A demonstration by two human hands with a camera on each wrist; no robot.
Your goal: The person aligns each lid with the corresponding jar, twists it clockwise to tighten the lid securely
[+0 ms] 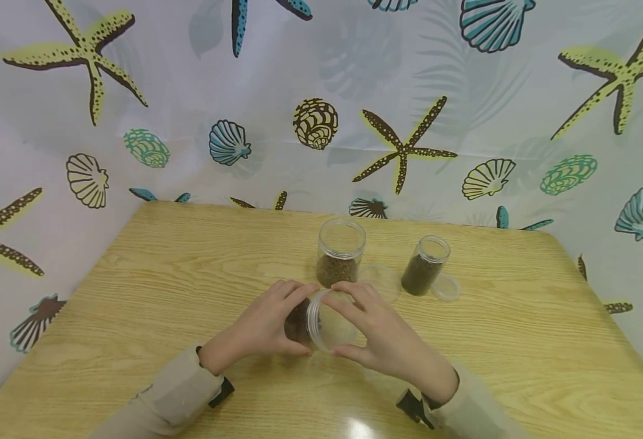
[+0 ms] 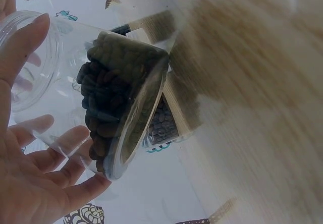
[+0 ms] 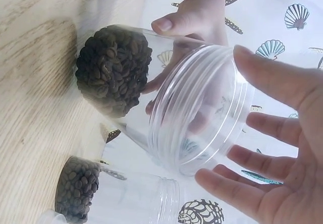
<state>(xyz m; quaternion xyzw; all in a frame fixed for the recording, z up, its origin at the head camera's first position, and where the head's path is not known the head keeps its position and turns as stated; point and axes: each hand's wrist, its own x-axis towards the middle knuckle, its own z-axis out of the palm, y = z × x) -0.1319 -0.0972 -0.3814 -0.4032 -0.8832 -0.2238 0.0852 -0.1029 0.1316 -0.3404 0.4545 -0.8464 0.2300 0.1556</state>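
Note:
A clear jar (image 1: 299, 324) partly filled with dark coffee beans (image 3: 115, 70) is tilted on its side, its mouth toward the right. My left hand (image 1: 269, 318) holds it around the body, with thumb and fingers on opposite sides. At the mouth, my right hand (image 1: 380, 334) grips a clear round lid (image 3: 229, 128) by its edge with spread fingers and thumb. Ridged threads show on the jar's neck in the right wrist view. Whether the lid is seated on the neck, I cannot tell.
Behind the hands stand a wide uncovered jar (image 1: 341, 249) of brown beans and a narrower uncovered jar (image 1: 423, 271) of dark contents. A large clear lid (image 1: 386, 284) and a small lid (image 1: 446, 287) lie beside them on the wooden table (image 1: 518, 341). A patterned cloth (image 1: 277, 79) hangs behind.

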